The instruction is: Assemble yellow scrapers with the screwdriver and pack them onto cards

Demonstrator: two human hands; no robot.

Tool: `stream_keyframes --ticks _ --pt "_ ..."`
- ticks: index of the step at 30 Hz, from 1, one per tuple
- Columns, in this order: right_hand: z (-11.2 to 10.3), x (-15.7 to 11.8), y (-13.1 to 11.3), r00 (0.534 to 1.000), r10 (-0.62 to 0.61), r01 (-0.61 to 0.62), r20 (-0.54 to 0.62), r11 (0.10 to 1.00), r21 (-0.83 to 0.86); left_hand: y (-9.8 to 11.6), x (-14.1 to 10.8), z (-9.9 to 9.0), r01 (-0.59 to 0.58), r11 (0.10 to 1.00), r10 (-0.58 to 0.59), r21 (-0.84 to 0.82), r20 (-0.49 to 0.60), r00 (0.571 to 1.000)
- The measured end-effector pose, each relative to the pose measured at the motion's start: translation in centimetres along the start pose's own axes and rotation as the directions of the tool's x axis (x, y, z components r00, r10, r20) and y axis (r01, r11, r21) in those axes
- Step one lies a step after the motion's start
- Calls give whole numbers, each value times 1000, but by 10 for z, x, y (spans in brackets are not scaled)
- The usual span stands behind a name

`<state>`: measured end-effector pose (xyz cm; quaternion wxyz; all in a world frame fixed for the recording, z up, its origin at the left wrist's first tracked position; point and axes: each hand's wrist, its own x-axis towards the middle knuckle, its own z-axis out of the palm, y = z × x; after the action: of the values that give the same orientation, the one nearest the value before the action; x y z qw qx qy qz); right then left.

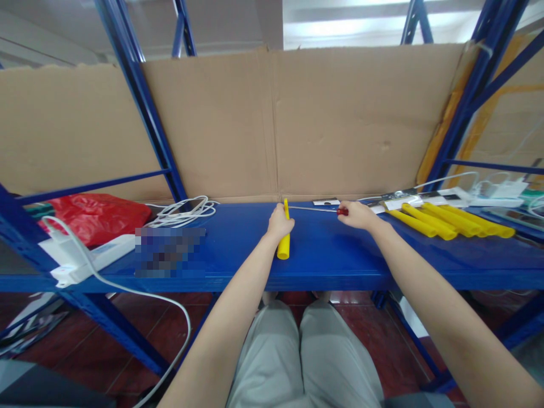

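The left hand (280, 222) is closing its fingers around a yellow tube (283, 247) over the middle of the blue shelf (238, 249), gripping it around the middle and leaving both ends showing. The tube's long axis is running almost straight away from the person, its near end facing the front edge of the shelf and its far end pointing toward the cardboard panel (212, 124), leaning only very slightly to the right; whether it is lying flat or tilting up, I cannot tell. Its near end is showing a round opening toward the person. The right hand (359, 215) is curling around the red handle of a screwdriver (343, 211), pinching it with bent fingers. The screwdriver's thin shaft is pointing left, roughly square to the tube, and its end is reaching the tube's right side toward the far end; whether it is touching, I cannot tell. Beyond the shaft, a small black-and-white piece (326, 202) is lying near the cardboard. Right of the right hand, a row of yellow tubes (444, 220) is resting side by side, their long axes slanting from far left to near right. Well to the left, a coiled white cable (191, 211) is lying beside a red plastic bag (100, 212), and a white power strip (113, 252) is sitting nearer the front edge.
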<state>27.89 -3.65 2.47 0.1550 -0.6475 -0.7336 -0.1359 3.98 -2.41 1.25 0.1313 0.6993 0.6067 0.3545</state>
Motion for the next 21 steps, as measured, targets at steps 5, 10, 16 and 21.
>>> stream_keyframes --ticks 5,10,16,21 --pt "1 1 1 999 -14 13 49 1000 14 -1 1 0 -7 1000 7 -3 8 1000" --pt "1 1 -1 999 -5 6 53 1000 -13 -2 1 1 -6 1000 6 4 -10 1000" --pt "2 1 0 999 -39 39 7 999 -10 -2 1 1 -4 1000 4 6 -6 1000" --pt "-1 0 -2 998 -44 46 43 998 -41 -2 2 1 -8 1000 8 1 1 1000"
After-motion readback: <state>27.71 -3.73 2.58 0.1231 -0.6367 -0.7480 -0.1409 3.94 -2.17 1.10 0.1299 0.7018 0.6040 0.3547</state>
